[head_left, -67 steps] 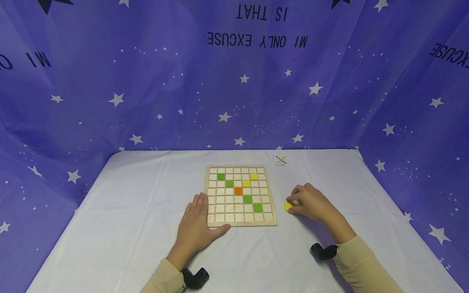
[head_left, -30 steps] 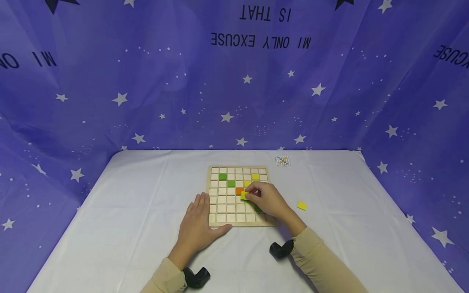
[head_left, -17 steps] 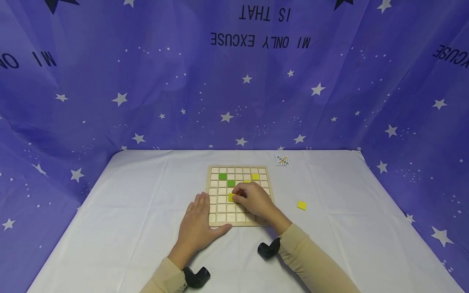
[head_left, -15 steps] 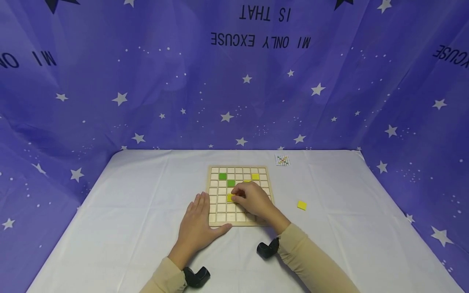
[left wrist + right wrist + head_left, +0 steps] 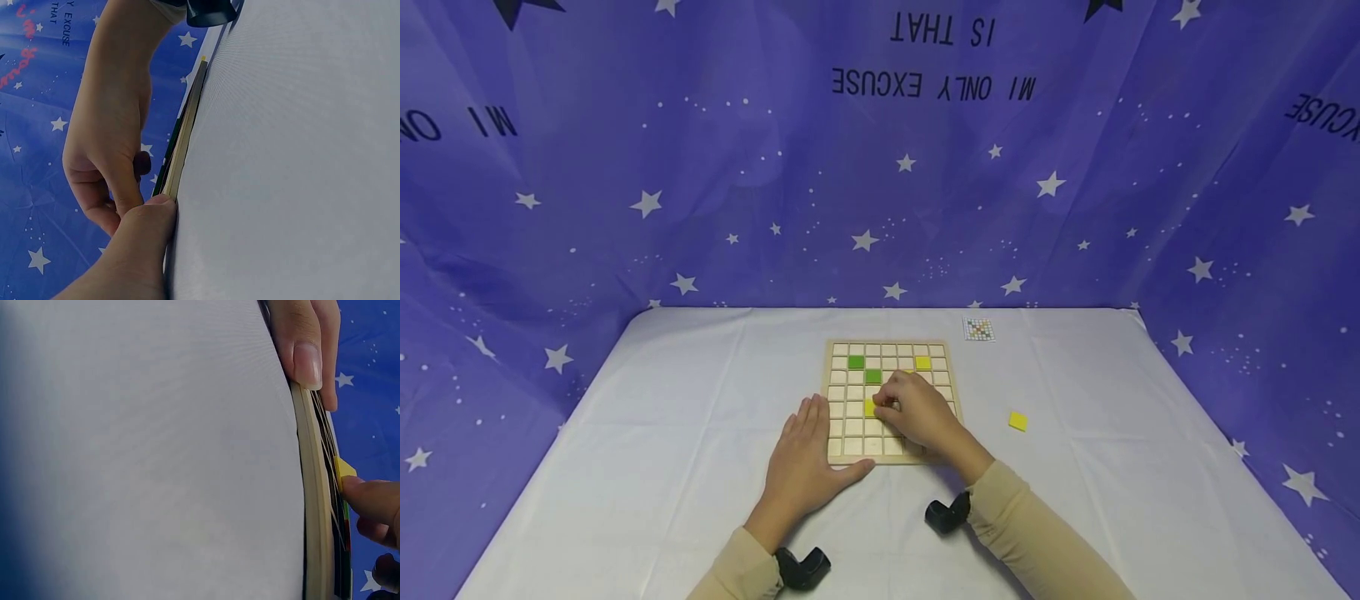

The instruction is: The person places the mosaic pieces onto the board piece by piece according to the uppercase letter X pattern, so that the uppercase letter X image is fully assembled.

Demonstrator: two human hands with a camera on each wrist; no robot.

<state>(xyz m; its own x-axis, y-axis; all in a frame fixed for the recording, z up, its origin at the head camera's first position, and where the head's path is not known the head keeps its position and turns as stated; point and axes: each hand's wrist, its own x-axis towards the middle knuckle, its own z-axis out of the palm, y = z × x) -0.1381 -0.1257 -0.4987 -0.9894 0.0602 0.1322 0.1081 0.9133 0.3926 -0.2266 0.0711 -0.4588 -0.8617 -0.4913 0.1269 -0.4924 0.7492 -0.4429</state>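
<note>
A square wooden grid board [image 5: 853, 446] lies on the table. My left hand [image 5: 801, 462] rests along its left edge, fingers straight, with the thumb [image 5: 153, 215] at the near edge. My right hand [image 5: 917, 412] is over the board and pinches a yellow square tile [image 5: 868, 408] at a cell left of the middle. The right wrist view shows this tile [image 5: 342, 472] tilted slightly at the board's surface, a fingertip touching it. Two green tiles [image 5: 856, 362] and a yellow tile [image 5: 922, 362] sit in upper cells. The right hand hides other tiles.
One loose yellow tile [image 5: 1018, 421] lies on the white cloth right of the board. A small card with a printed coloured grid [image 5: 979, 329] is behind it, near the far edge. A purple star-patterned curtain [image 5: 880, 192] hangs behind the table.
My right hand has picked up a yellow tile right of the board, carried it left over the board and lowered it to a cell. The left hand has stayed in place.
</note>
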